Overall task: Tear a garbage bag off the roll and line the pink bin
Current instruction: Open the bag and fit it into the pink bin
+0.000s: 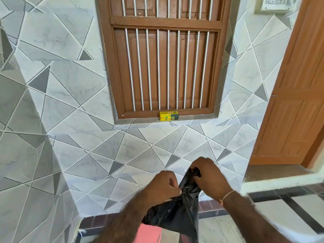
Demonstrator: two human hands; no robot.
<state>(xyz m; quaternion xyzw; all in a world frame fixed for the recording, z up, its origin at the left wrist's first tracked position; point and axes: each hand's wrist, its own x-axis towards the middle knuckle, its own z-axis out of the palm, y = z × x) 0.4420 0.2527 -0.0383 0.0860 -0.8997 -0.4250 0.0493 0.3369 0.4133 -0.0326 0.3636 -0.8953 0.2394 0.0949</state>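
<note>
With both the left hand [163, 185] and right hand [208, 176] pinching the black garbage bag [177, 213], which hangs from the fingers above the pink bin [149, 234], a hard tug apart could rip the thin film.

Clearance ahead of both hands is limited by the tiled wall [122, 151]. The black garbage bag [177, 213] hangs over the pink bin [149, 233] (largely covering it). Open floor [228, 230] lies right.
</note>
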